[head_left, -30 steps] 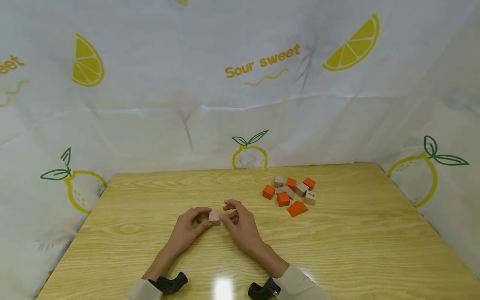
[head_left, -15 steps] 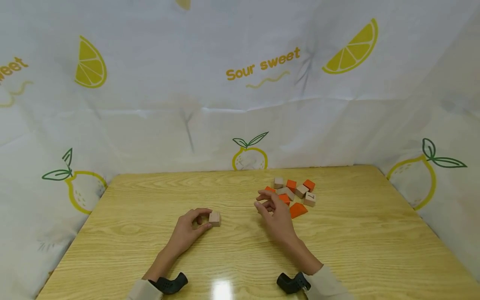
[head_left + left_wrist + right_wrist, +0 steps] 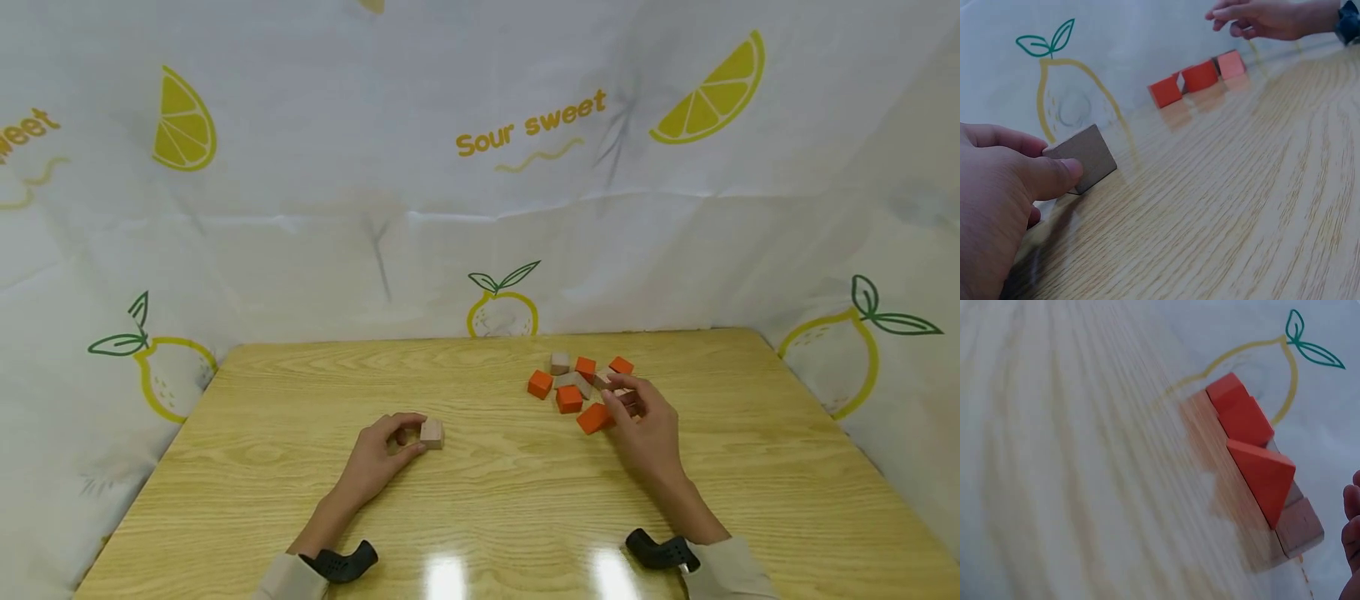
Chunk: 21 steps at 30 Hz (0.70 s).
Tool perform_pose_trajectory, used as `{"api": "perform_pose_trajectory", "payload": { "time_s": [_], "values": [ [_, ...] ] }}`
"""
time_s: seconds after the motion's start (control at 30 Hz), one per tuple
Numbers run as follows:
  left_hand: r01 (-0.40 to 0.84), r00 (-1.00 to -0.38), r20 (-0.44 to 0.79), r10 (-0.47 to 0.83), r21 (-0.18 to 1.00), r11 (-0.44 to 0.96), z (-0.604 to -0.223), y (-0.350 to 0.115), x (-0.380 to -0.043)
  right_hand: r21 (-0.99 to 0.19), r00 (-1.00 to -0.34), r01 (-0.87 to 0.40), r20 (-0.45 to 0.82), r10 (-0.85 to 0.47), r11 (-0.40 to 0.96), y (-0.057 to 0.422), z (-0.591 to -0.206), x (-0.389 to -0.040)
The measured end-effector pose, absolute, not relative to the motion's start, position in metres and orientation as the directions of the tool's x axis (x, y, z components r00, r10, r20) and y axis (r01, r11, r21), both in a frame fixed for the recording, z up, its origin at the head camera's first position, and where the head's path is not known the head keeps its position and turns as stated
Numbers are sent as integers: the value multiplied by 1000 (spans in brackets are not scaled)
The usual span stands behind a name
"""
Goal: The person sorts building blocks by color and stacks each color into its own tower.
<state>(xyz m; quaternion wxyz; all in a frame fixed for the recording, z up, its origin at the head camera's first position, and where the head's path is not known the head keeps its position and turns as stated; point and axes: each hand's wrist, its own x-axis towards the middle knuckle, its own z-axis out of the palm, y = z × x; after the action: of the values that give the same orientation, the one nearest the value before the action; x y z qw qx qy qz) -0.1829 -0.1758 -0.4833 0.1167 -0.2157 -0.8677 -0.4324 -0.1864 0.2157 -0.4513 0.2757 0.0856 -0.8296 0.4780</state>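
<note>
We are watching the left hand (image 3: 375, 446) pinching a pale wooden block (image 3: 431, 434) by its left side, the thumb (image 3: 1054, 178) pressing on one face and a finger bending onto the opposite side. The block is sitting on the worktop (image 3: 480, 500), left of centre and well apart from the other blocks.

We are finding the right hand (image 3: 651, 425) hovering at the right end of the loose cluster, its fingers (image 3: 632, 384) loosely bent, thumb and forefinger parted, gripping nothing that we are able to see. From the right wrist we are seeing only part of this hand, with a gap showing between it and the nearest wooden cube (image 3: 1300, 528).

Just beside the right thumb, an orange wedge (image 3: 592, 418) is lying at the front of the cluster. Near it we are noticing a front orange cube (image 3: 569, 400), with a left orange cube (image 3: 539, 384) standing close by. A pale slanted piece (image 3: 572, 382) is lying between these and a rear pale cube (image 3: 559, 362), while a rear orange cube (image 3: 586, 367) is standing nearby. Behind the right hand, an orange block (image 3: 621, 365) is partly showing.
</note>
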Motion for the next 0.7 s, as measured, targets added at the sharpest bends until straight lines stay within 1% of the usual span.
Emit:
{"api": "perform_pose_trajectory", "payload": {
  "time_s": [0.13,0.23,0.37,0.47,0.57,0.7],
  "values": [
    [473,-881,386,273,704,531,-484,-176,-183,-757,-832,-351,523,188,551,240,-460,-191],
    [470,-883,385,269,705,531,-483,-176,-183,-757,-835,-342,517,190,556,255,-466,-195],
    [462,-887,384,257,708,535,-482,-176,-182,-796,-877,-305,448,171,524,271,-472,-200],
    [456,-890,381,252,713,533,-483,-177,-183,-835,-921,-244,359,151,494,276,-473,-201],
    [459,-888,381,257,712,531,-485,-177,-183,-852,-946,-188,291,143,489,277,-472,-199],
    [466,-884,387,261,709,530,-484,-176,-183,-824,-952,-188,287,109,535,276,-469,-196]
  ]
}}
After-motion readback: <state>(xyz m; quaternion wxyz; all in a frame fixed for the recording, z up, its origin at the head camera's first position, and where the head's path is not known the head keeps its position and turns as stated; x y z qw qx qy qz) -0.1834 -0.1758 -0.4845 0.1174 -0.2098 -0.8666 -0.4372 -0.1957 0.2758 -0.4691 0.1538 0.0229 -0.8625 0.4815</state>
